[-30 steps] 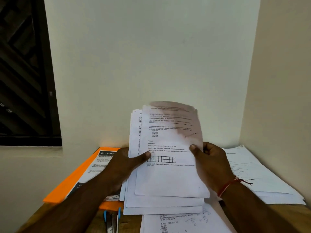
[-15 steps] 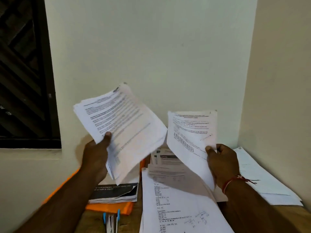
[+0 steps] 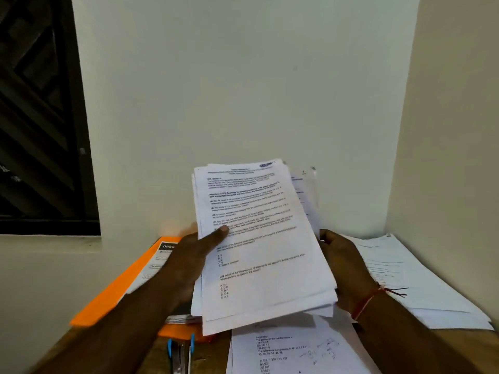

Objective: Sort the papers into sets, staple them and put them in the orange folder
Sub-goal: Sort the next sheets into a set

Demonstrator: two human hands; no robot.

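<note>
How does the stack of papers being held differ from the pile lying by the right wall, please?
The held stack is raised off the table, gripped by the left hand, while the right pile lies flat on it. The held stack stands steeply tilted, its printed face to the camera, and the right pile is spread out loosely. Both are white printed sheets.

- Plain pale back wall [image 3: 243, 76], evenly lit.
- Side wall [image 3: 459, 103] meets it at a right-hand corner.
- Dark latticed window [image 3: 35, 117] at left.
- Brown wooden table [image 3: 210, 356] below.
</note>
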